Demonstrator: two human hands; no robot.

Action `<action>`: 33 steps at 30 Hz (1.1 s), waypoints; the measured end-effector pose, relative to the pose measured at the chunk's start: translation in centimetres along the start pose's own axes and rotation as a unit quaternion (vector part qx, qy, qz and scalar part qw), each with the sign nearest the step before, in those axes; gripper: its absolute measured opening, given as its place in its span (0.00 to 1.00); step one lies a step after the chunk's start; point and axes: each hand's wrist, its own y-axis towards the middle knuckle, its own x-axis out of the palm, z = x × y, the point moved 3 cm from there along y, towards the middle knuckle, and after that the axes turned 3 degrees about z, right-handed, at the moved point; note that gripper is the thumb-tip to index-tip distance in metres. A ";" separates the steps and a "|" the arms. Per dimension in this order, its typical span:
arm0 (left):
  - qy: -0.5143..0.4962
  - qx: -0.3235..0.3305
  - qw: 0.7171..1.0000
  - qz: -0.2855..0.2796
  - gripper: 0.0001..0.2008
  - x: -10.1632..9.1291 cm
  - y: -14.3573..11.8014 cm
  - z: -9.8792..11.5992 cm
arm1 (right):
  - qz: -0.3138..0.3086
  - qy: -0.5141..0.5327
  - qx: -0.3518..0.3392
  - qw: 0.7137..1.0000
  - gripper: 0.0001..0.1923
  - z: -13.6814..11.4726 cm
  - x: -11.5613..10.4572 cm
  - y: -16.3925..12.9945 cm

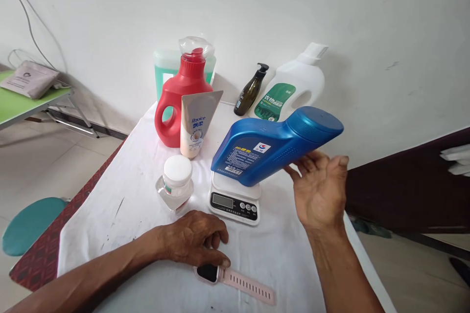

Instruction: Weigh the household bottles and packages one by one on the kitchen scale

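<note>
Blue bottle (271, 149) sat tilted on scale (235, 199), frame centre; my right hand (323, 190) open beside it. Left hand (196, 237) loosely curled, touching pink watch (235, 279). Display unreadable; weighing seemingly underway.

My right hand (321, 190) is tilting the blue bottle (273, 146) on the small scale (235, 200), its base resting on the pan. My left hand (194, 237) is lying curled on the white surface (125, 195), fingertips touching the pink watch (235, 279) near me.
</note>
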 end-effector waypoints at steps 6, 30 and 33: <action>-0.003 -0.012 1.000 -0.005 0.15 -0.2 0.0 0.4 | 0.090 -0.128 0.092 0.983 0.37 6.9 -4.4 -2.4; -0.003 -0.056 0.998 -0.010 0.15 -0.4 0.1 1.1 | 0.054 -0.172 0.092 0.979 0.36 7.6 -4.5 -3.1; -0.002 -0.064 0.998 -0.009 0.15 -0.4 0.1 1.1 | 0.037 -0.136 0.117 0.983 0.36 7.0 -4.5 -2.4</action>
